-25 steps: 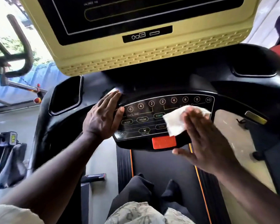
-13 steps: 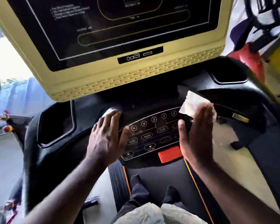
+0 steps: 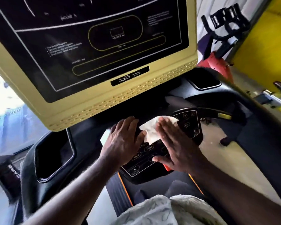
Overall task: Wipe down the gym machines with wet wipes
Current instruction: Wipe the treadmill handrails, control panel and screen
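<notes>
Your right hand (image 3: 177, 143) lay flat on the button panel (image 3: 191, 125), fingers straight and close together, clenching nothing; they pressed the wet wipe (image 3: 150, 129) down onto the panel's upper middle. The wipe was crumpled and white; its left part stuck out from under your fingers, just beside your left hand (image 3: 123, 140). That hand rested palm down on the black housing at the panel's left edge, fingers extended and slightly spread, grasping nothing. Between your two wrists the MODE, PAUSE and INCLINE buttons showed; a sliver of the red stop button (image 3: 166, 167) peeked out beneath your right palm. Above the panel hung the yellow-framed display console (image 3: 104, 108), its dark screen tilted across the view. A black cup holder (image 3: 53, 153) sat to the left of your hands; another recess (image 3: 204, 80) sat at the upper right. Below the panel ran the treadmill belt (image 3: 154, 187), edged by an orange stripe on each side. A red and black exercise bike (image 3: 217, 62) stood at the right, in front of a yellow wall (image 3: 266, 38); your pale patterned garment (image 3: 161, 211) filled the bottom edge.
</notes>
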